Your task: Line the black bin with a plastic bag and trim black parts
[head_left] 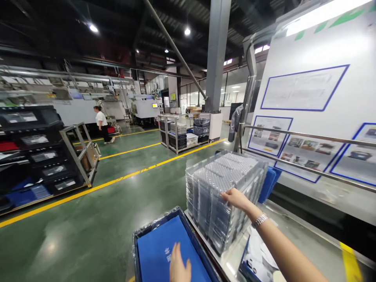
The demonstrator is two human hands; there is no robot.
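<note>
My left hand (179, 266) lies flat, fingers together, on a blue sheet (164, 246) inside a blue crate (141, 235) lined with clear plastic film at the bottom centre. My right hand (236, 199), with a metal watch on the wrist, rests on the near top corner of a tall stack of clear plastic trays (223, 188) filled with small parts. The stack stands on a steel worktable (293, 231) to the right of the crate.
Blue flat items (268, 182) lean behind the stack, under a rail and a white board with posters (311, 117). Dark shelving (35, 156) stands at left across yellow floor lines. A trolley rack (179, 137) and a grey pillar (216, 58) stand beyond. A person (102, 124) walks far off.
</note>
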